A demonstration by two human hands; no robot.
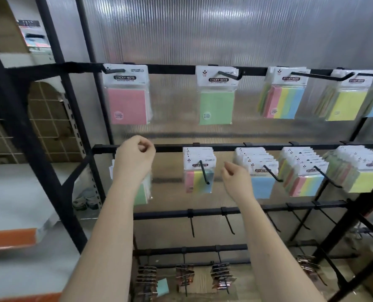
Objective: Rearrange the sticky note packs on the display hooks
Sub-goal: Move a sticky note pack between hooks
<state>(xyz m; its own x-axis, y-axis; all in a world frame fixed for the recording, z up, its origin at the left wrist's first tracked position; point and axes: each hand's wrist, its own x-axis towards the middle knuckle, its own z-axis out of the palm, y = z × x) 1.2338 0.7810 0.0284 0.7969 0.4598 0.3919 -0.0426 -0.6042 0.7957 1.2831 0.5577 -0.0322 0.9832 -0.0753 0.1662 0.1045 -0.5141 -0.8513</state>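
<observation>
Both bare arms reach up toward a black display rack (203, 69) backed by ribbed translucent sheeting. The left hand (135, 156) is raised in front of the second rail (170, 147), fingers curled loosely inward; its grip holds nothing that shows, though it covers the top of a green sticky note pack (142, 192) hanging behind the wrist. The right hand (235, 177) hovers just right of a striped pink, yellow and blue pack (198, 179) on its hook (204, 172), thumb and forefinger bent toward each other with an empty gap between, so that grip is slack and empty. On the top rail hang a pink pack (127, 105), a green pack (216, 107), a striped bundle (283, 103) and a yellow bundle (347, 105). Further right on the second rail, thick bundles crowd three more hooks, the nearest showing a blue pack (263, 188). The third rail's hooks are bare, and lower down hang coppery clips (184, 276).
</observation>
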